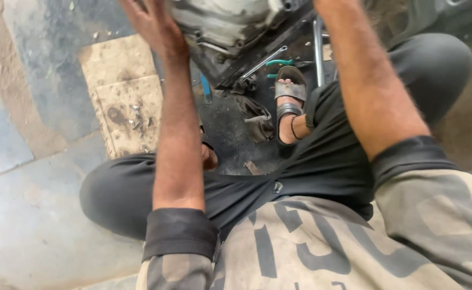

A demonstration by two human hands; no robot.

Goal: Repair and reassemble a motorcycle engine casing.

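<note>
Surroundings first. A flat cardboard sheet point(122, 96) lies on the floor in the upper left of the frame, stained, with small bits of hardware scattered on its lower part. Right of it, upper centre, the ground is black with oil; a crumpled dark rag point(252, 115) lies there, just above my knees. A wrench point(262, 63) rests slantwise beside the lower right edge of the casing, and a green-handled tool point(279, 63) lies just beside it. My sandalled foot point(288, 102) sits below these tools. A steel rod point(318, 51) stands near the foot, upper right of centre. My forearms cross the view and hide part of the oily ground.

The grey metal casing point(220, 21) is at the top centre, cut off by the frame edge, greasy along its underside.

My left hand point(152, 24) is spread flat, fingers point(134, 12) extended and open, pressed against the casing's left side; it grips nothing. My right hand is out of frame past the top edge; only the wrist shows, so I cannot tell its state
</note>
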